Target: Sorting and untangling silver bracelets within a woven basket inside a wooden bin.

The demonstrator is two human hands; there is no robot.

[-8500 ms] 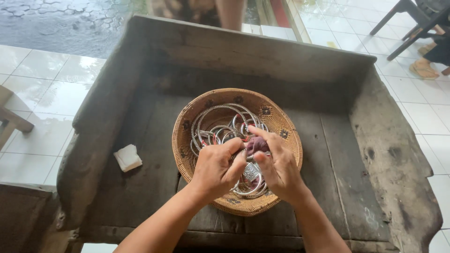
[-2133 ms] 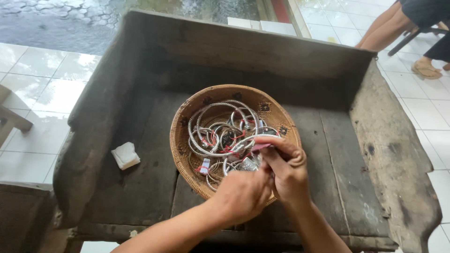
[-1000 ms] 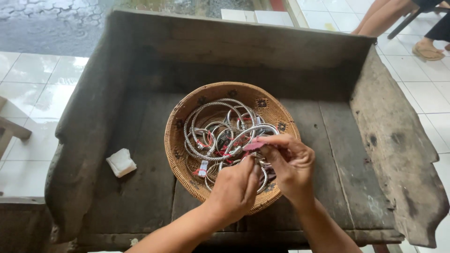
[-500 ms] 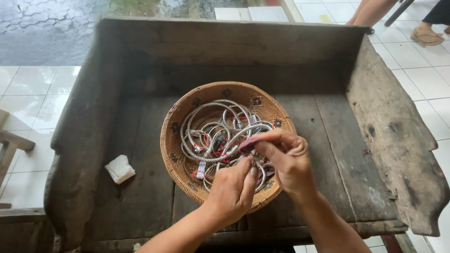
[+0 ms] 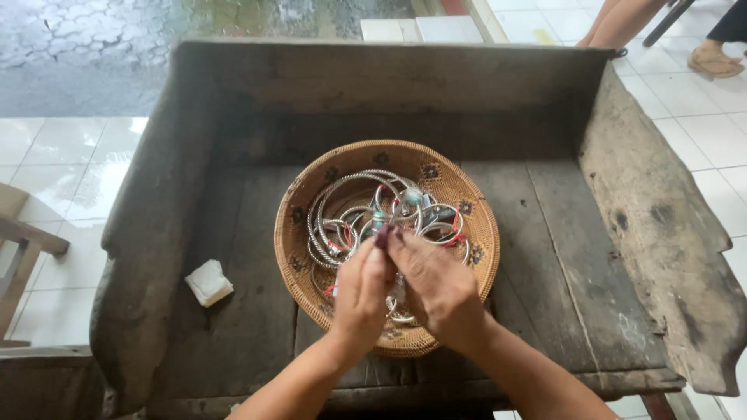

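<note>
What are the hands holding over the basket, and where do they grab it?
Both the left hand and right hand pinch a small dark purple piece at their fingertips, above the woven basket. What it is cannot be told.

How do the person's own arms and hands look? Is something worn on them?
Both forearms are bare, with no sleeves in view. The left hand and right hand wear no gloves. No watch, ring or bracelet shows on the wrists or fingers that are visible.

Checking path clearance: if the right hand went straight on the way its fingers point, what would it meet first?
Probably the silver bangles piled in the woven basket: the right hand points up-left over them, pinching a small dark piece with the left hand. Height above the pile is unclear.
</note>
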